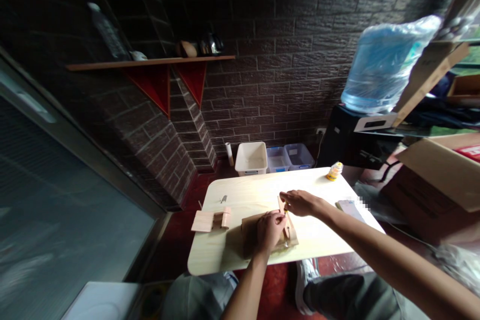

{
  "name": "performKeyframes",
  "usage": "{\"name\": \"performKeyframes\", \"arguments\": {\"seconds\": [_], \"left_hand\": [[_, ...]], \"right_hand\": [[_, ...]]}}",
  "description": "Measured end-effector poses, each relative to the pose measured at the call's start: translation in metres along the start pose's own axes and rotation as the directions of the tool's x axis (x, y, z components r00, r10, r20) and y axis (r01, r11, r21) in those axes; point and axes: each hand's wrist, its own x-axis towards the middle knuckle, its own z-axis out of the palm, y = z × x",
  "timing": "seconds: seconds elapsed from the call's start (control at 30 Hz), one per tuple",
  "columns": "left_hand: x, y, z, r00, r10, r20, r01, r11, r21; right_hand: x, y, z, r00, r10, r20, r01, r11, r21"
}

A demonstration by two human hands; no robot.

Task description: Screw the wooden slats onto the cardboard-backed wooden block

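My left hand (pixel 269 230) rests over a brown, flat, box-like piece (pixel 249 232) near the front edge of the table. Its thumb and fingertips are pinched together beside a narrow strip of light wood (pixel 281 205); what lies between them is too small to make out. From the right, my right hand (pixel 300 203) reaches in just above, its fingers curled round a small yellow thing (pixel 287 206) that points down toward the left fingertips. Under both hands, another wooden piece with dark slots (pixel 290 232) lies at the right end of the brown piece.
The pale table (pixel 232 250) also carries joined wooden parts (pixel 210 221), small dark hardware (pixel 224 199), a yellow-and-white bottle (pixel 334 171) and a flat pale item (pixel 350 207). Behind stand a white bin (pixel 251 157) and blue bins (pixel 298 155). A cardboard box (pixel 423 195) stands right.
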Motion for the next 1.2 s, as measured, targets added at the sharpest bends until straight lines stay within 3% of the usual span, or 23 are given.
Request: {"name": "performKeyframes", "arguments": {"seconds": [0.47, 0.67, 1.03, 1.2], "left_hand": [[0.001, 0.002, -0.003, 1.000, -0.006, 0.009, 0.006, 1.000, -0.002], [0.001, 0.003, -0.003, 1.000, 0.013, 0.016, -0.013, 1.000, 0.006], [0.001, 0.001, -0.003, 1.000, 0.010, 0.022, -0.010, 1.000, 0.011], [0.001, 0.001, -0.002, 1.000, 0.000, 0.026, 0.000, 1.000, 0.013]], "right_hand": [[-0.002, -0.001, -0.001, 0.997, 0.075, 0.030, -0.074, 0.997, -0.037], [-0.002, -0.009, -0.002, 1.000, -0.003, 0.025, 0.004, 1.000, -0.017], [-0.001, -0.013, 0.000, 0.995, 0.101, 0.025, -0.100, 0.994, -0.041], [-0.004, -0.015, 0.002, 1.000, 0.004, -0.013, -0.005, 0.999, -0.035]]}}
